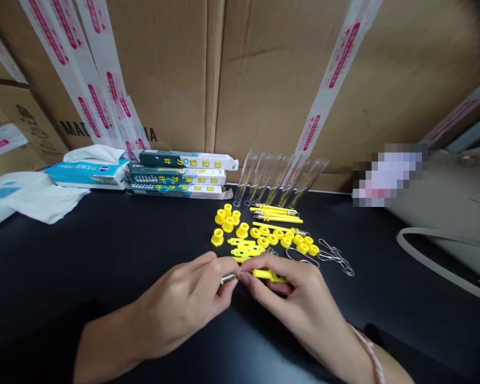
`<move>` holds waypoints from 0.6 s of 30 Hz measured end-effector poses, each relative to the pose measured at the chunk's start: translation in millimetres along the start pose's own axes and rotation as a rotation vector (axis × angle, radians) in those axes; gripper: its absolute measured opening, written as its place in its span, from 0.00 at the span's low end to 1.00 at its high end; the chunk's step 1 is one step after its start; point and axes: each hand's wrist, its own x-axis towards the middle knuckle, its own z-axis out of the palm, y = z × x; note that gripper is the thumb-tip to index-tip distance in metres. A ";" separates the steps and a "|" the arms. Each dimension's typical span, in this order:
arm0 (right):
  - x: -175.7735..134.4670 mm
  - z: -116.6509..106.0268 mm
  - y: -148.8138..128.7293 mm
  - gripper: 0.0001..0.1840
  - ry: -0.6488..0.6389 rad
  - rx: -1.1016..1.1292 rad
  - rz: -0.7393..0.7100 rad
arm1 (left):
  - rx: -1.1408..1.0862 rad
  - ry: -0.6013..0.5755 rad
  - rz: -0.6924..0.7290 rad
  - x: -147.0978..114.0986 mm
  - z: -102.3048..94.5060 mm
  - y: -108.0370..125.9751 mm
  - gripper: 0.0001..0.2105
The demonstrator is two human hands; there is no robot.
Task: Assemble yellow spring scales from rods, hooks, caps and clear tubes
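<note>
My left hand [192, 290] is closed on a small silver spring [228, 278] with a bit of yellow showing beside it. Between the fingers of my right hand [292, 288] is a yellow plastic part [269, 275]. The fingertips of both hands meet at the spring's end, which they partly hide. Just beyond them lie flat yellow pieces with holes [246, 248]. Behind those are yellow flanged caps [228, 224], yellow rings [272, 239] and yellow rods with springs [280, 229]. Metal hooks [336, 256] rest to the right.
Clear plastic tubes [264, 178] lean at the back against a cardboard box [264, 80]. Three printed cartons [180, 176] are stacked left of them, near tissue packs [88, 170]. A grey bag [456, 202] with a strap stands on the right of the black table [104, 240].
</note>
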 end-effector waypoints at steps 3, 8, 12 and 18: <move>0.2 1.1 1.2 0.06 -0.005 0.018 0.039 | 0.011 0.007 -0.002 0.3 1.0 1.9 0.06; -0.7 1.6 -2.6 0.06 0.012 -0.034 0.004 | -0.014 0.023 -0.018 0.5 2.4 5.2 0.06; -1.7 2.8 -6.0 0.06 0.035 -0.056 -0.003 | -0.028 0.029 -0.034 1.7 2.4 6.4 0.04; 1.3 1.7 -2.9 0.06 0.042 -0.036 0.010 | -0.063 0.015 -0.078 0.0 3.8 5.2 0.04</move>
